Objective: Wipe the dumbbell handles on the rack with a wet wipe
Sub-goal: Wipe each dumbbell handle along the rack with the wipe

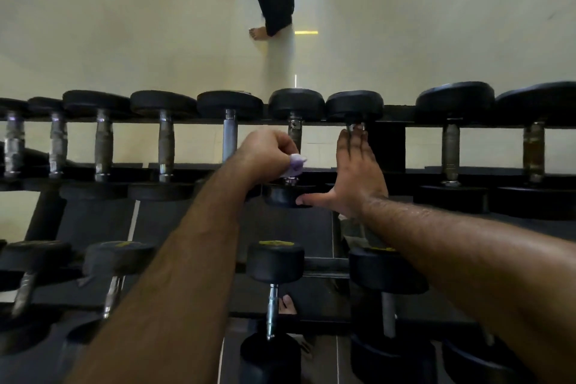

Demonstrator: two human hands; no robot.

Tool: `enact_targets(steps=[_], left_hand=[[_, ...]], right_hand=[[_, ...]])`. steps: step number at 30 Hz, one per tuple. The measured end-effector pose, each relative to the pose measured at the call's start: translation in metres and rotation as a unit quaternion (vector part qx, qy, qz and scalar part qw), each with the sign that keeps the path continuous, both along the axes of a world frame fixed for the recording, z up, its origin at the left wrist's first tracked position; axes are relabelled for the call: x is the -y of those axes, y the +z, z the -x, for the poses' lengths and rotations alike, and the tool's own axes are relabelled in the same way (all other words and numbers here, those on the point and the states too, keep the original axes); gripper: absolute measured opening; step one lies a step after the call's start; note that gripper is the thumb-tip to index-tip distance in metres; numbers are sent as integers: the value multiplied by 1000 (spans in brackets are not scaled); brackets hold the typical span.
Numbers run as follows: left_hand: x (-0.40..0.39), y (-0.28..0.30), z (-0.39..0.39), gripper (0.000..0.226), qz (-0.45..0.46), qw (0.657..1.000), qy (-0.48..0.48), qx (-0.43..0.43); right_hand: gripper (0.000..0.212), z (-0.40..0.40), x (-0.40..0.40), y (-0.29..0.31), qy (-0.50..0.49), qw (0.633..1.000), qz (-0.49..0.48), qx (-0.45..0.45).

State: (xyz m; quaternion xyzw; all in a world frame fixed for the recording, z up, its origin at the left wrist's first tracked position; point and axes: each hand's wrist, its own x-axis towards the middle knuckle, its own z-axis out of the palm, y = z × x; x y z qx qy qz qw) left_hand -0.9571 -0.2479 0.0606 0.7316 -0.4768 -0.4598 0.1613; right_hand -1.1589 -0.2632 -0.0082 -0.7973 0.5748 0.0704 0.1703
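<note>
Black dumbbells with metal handles lie in a row on the top tier of a dark rack point(392, 125). My left hand point(265, 153) grips a bunched pale purple wet wipe point(295, 164) around the handle point(294, 134) of a middle dumbbell, covering most of it. My right hand point(355, 171) lies flat with straight fingers over the handle of the dumbbell point(354, 106) just to the right; its thumb touches the near head point(286, 196) of the dumbbell under the wipe.
More dumbbells point(276, 262) sit on the lower tier close to me. Beyond the rack is pale floor, where another person's leg and bare foot point(258, 33) stand. My own bare foot point(286, 305) shows under the rack.
</note>
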Motion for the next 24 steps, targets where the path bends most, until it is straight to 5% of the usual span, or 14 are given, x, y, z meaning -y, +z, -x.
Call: enact_targets(steps=[7, 13, 17, 24], left_hand=[[-34, 18, 54, 26, 88, 976, 180, -80], [-36, 9, 118, 15, 152, 929, 296, -159], [-26, -3, 159, 13, 164, 892, 367, -206], [-1, -16, 191, 12, 241, 915, 317, 65]], right_hand=[[149, 47, -5, 10, 79, 996, -35, 23], [124, 163, 31, 25, 146, 987, 50, -52], [134, 196, 55, 22, 112, 992, 26, -50], [155, 195, 50, 13, -39, 999, 21, -18]])
